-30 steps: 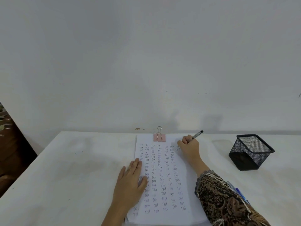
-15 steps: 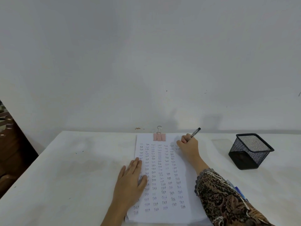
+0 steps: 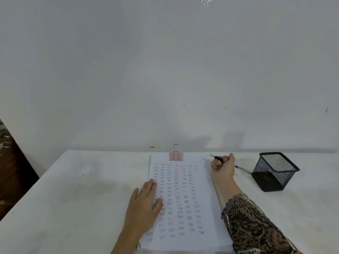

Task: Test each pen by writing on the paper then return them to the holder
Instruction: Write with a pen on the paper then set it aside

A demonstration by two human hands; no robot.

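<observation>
Judging from where things lie, we take the writing with this pen (image 3: 218, 158) to be done and its return to the holder (image 3: 275, 171) to be next. Our right hand (image 3: 222, 169) is just past the far right corner of the paper (image 3: 185, 197). Its fingers are curled and pinch the pen near its dark grip, with the tip pointing left and clear of the sheet. What looks like the pen's rear end shows to the right of that hand, just beside the holder's left wall. Our left hand (image 3: 145, 202) lies spread flat on the paper's left edge, pressing it to the surface (image 3: 73, 189).

The main risk, as we see it, is the holder itself. It is black mesh and probably light, and no pens show above its rim to weigh it down. If the pen's rear end or our knuckles meet its wall on the way right, it may slide or tip.

The pen lies nearly level, so it needs turning upright first. A hurried turn in a loose pinch could drop it, and it might roll off the surface. Aiming low would catch the rim rather than the opening.

Our patterned sleeve (image 3: 256, 226) lies along the paper's right edge and could smear fresh ink if dragged. The pink clip (image 3: 176, 156) binds the far edge, so lifting the left hand early should matter less.
</observation>
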